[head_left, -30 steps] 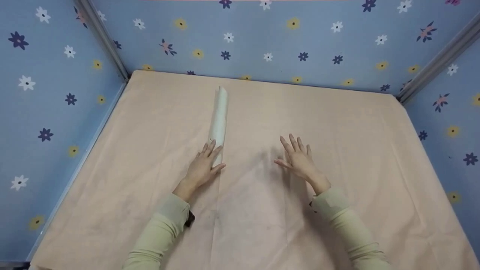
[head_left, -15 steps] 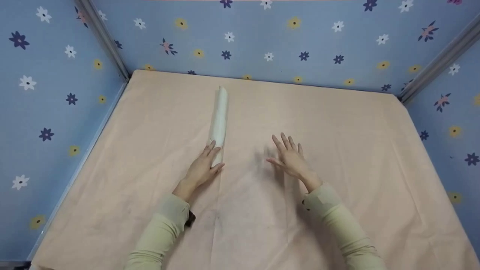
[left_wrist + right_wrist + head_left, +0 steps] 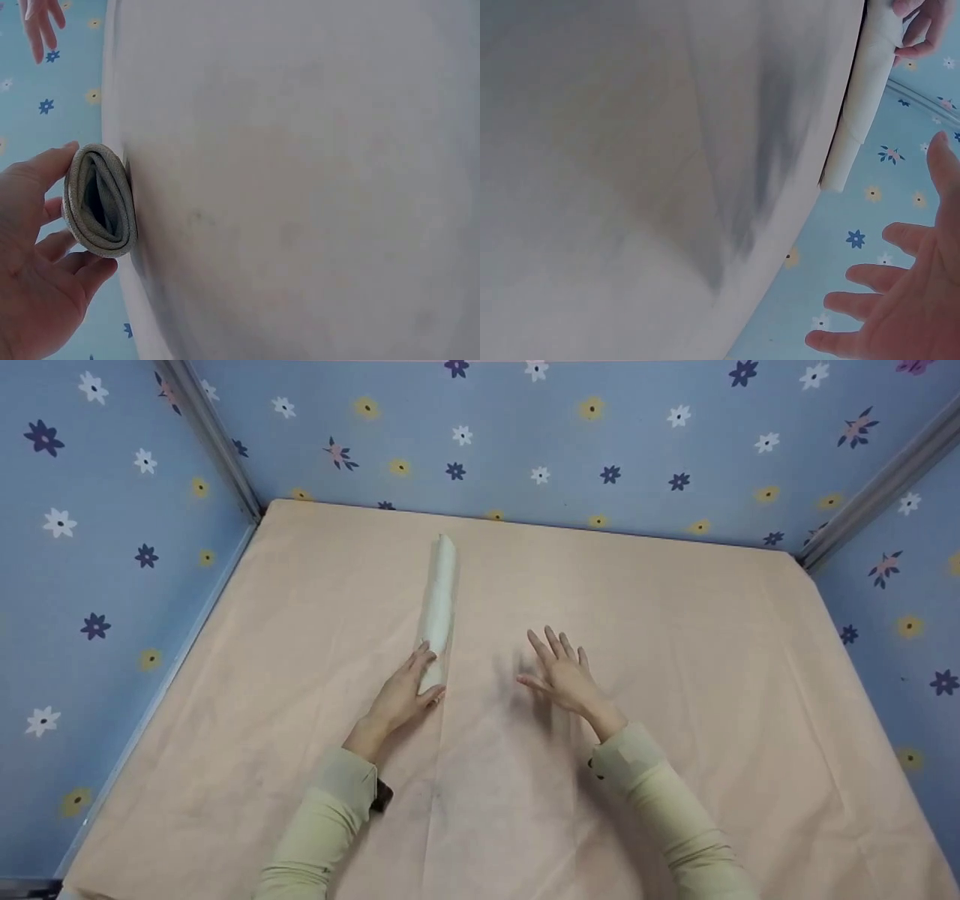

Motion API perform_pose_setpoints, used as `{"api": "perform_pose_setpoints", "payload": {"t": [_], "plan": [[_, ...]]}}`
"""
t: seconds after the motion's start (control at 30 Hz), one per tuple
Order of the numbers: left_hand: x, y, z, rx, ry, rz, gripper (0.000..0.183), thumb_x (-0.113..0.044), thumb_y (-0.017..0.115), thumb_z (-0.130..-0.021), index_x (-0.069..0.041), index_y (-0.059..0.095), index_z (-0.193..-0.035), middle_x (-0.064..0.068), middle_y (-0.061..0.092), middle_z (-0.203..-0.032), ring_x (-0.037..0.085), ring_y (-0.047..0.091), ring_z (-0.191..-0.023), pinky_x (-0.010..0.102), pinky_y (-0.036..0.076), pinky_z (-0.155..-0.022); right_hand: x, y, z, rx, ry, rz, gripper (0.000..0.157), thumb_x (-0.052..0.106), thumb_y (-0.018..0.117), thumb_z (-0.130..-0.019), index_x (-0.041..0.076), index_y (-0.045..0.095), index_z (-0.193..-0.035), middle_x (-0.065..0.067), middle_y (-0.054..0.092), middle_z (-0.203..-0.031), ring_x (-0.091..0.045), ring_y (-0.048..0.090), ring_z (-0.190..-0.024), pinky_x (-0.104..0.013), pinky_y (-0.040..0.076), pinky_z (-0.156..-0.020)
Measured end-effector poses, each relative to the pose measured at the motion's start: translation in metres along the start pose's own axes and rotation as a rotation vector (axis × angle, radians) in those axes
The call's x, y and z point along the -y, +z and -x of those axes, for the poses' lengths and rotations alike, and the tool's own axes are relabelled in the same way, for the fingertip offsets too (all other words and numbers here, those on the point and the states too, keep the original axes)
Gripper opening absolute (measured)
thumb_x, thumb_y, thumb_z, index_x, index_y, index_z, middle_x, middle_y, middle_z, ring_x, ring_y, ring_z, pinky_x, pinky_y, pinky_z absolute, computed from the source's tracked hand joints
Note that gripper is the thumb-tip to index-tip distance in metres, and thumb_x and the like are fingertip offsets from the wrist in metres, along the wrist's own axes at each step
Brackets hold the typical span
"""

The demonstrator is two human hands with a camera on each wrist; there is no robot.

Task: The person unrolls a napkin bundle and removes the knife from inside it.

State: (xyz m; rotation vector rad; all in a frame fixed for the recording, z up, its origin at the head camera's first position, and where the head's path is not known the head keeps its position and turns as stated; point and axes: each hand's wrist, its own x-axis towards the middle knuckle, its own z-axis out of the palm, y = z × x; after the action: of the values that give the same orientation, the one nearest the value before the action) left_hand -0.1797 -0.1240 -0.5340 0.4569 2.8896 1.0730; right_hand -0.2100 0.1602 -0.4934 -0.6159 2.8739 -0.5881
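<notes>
- At left, a sleeve (image 3: 311, 829), cut off at the near edge, dark device (image 3: 382, 796) half hidden under the cuff (image 3: 345, 772).
- Left hand (image 3: 397, 699) grips the near end of the roll (image 3: 441, 592), which partly hides some fingers.
- Roll lies left of centre on the cloth (image 3: 660, 615), its hollow (image 3: 95, 206) too dark to read.
- Right hand (image 3: 566, 679) spreads wide, right of the roll.

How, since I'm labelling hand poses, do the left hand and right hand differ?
The left hand holds the near end of the rolled cloth; the right hand holds nothing and hovers over the peach table cover. The left hand's fingers bend around the rolled cloth; the right hand's are extended and spread. Both are bare and emerge from pale green sleeves.
</notes>
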Motion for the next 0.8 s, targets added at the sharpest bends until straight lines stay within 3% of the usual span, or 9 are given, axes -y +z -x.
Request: {"api": "perform_pose_setpoints", "payload": {"t": [0.17,0.43,0.67,0.8], "plan": [[0.001,-0.002,-0.001,0.007,-0.037,0.060,0.054,-0.025,0.059,-0.089,-0.005,0.033,-0.132,0.016,0.019,-0.146,0.034,0.028,-0.129,0.045,0.027,-0.102,0.004,0.003,-0.002,0.020,-0.010,-0.014,0.075,0.048,0.050,-0.089,0.016,0.014,-0.146,-0.017,0.008,-0.149,-0.039,0.007,-0.133,-0.061,0.006,-0.101],[0.002,-0.003,-0.001,-0.027,-0.071,0.136,0.068,-0.019,0.061,-0.087,-0.002,0.023,-0.140,0.015,0.041,-0.133,0.033,0.037,-0.123,0.044,0.031,-0.099,0.012,0.006,-0.007,0.045,-0.005,-0.010,0.076,0.053,0.046,-0.088,0.017,0.013,-0.146,-0.016,0.007,-0.149,-0.037,0.007,-0.134,-0.059,0.006,-0.102],[0.005,-0.006,-0.004,-0.049,-0.093,0.175,0.060,-0.015,0.063,-0.085,-0.002,0.031,-0.135,0.018,0.043,-0.130,0.033,0.038,-0.122,0.042,0.030,-0.100,0.019,0.010,-0.013,0.057,-0.008,-0.015,0.076,0.054,0.046,-0.088,0.018,0.012,-0.146,-0.015,0.006,-0.149,-0.036,0.007,-0.134,-0.058,0.007,-0.102],[0.007,-0.009,-0.006,-0.062,-0.106,0.225,0.050,-0.014,0.063,-0.085,-0.001,0.037,-0.126,0.020,0.036,-0.137,0.034,0.034,-0.125,0.041,0.027,-0.103,0.022,0.012,-0.016,0.061,-0.006,-0.023,0.076,0.053,0.047,-0.088,0.018,0.013,-0.146,-0.014,0.007,-0.149,-0.035,0.006,-0.134,-0.058,0.007,-0.103]]}}
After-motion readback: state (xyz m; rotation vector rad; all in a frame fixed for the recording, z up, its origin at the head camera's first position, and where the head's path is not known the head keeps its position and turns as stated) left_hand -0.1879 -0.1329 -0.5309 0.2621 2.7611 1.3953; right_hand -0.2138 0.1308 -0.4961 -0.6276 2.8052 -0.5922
